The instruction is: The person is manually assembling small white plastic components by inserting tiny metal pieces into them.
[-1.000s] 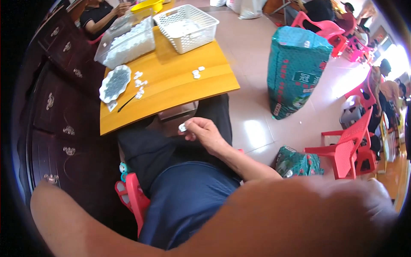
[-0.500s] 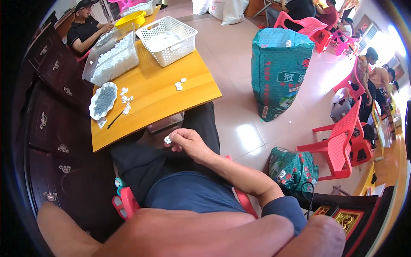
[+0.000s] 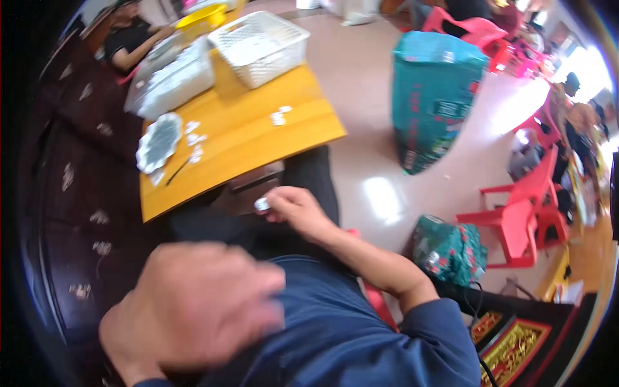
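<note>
Over my lap, just off the table's near edge, my right hand [image 3: 291, 209] pinches a small white plastic piece [image 3: 262, 204] between thumb and fingers. My left hand [image 3: 206, 303] is raised close to the camera at the lower left, smeared by motion, so its fingers do not show clearly. On the yellow-brown wooden table [image 3: 251, 135] are loose white pieces [image 3: 195, 138] and a thin black stick-like tool [image 3: 178, 171]. A white scalloped dish [image 3: 143, 157] beside them holds many small grey parts. A smaller group of white pieces [image 3: 278, 119] lies farther right.
At the table's far side stand a white perforated basket [image 3: 277, 61], a clear bin [image 3: 137, 97] heaped with white pieces, and a yellow bowl [image 3: 201, 20]. A dark drawer cabinet [image 3: 77, 193] borders the left. Teal sacks [image 3: 433, 97] and red chairs [image 3: 509, 200] occupy the right; other people sit around.
My left arm, which crossed the bottom of the view, has swung so the hand is now raised at lower left. The view has shifted slightly; my right hand keeps its white piece.
</note>
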`<state>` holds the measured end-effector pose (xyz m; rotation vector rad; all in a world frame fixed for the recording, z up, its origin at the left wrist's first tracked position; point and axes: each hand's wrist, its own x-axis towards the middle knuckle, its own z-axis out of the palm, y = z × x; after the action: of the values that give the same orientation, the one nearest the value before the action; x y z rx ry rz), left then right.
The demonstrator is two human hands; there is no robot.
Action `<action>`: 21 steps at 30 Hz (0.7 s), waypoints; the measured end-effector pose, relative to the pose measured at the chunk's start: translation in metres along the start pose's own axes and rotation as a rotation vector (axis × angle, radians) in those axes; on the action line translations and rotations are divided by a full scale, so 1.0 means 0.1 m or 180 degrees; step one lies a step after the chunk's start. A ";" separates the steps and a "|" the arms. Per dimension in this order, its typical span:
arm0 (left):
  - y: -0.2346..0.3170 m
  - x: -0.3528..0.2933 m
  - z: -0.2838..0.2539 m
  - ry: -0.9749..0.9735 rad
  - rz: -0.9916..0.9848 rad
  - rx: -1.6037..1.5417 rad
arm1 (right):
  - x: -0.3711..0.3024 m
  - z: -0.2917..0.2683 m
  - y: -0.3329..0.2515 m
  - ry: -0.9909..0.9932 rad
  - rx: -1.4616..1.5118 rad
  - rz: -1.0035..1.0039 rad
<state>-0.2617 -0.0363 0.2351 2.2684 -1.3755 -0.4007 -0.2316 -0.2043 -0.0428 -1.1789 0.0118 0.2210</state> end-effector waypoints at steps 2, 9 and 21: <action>-0.70 0.07 0.23 -0.0019 -0.0047 -0.0111 | -0.08 -0.11 -0.06 0.0074 -0.0340 0.0038; -2.13 -0.26 0.76 0.0812 -0.1390 0.0103 | -0.12 -0.08 -0.09 0.0190 0.0049 0.0184; -3.07 -0.11 0.70 0.2073 -0.1717 0.0095 | 0.48 -0.42 -0.76 0.0528 -0.2327 -0.0102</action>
<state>-0.0672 0.0793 0.0156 2.4520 -0.4479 0.1982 -0.1664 -0.2622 0.0044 -1.9223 0.0614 0.0960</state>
